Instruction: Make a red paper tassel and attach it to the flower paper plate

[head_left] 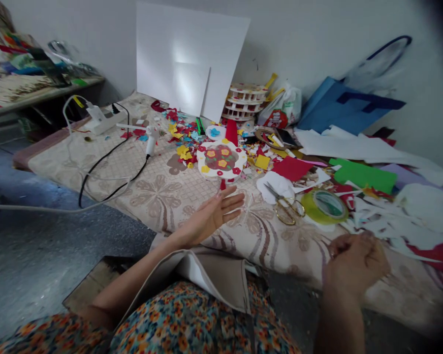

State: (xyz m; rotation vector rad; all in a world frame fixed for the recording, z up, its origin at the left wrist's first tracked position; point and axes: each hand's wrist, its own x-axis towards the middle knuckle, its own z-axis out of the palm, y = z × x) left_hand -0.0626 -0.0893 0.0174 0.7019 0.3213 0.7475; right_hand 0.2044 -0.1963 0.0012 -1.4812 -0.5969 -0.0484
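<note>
My left hand (219,210) hovers over the front edge of the table, fingers stretched out and holding nothing. Just beyond its fingertips lies a round white scalloped piece (221,161) with red and yellow flowers around a brown centre. A red strip (223,184) sticks out below that piece. My right hand (358,260) is slightly blurred at the right front edge, its fingers curled in; anything inside them is hidden. Nearest to it are white paper scraps (376,216) and a roll of yellow-green tape (327,205). Gold-handled scissors (286,209) rest between the hands, blades on a white cut-out (275,186).
A white glue gun (151,140) stands at left, its black cord looping near a power strip (105,120). Coloured cut-outs (184,152) cover the middle. Behind are a white board (188,54), a tiered white piece (245,101) and a blue bag (339,105). Green sheets (363,174) lie right.
</note>
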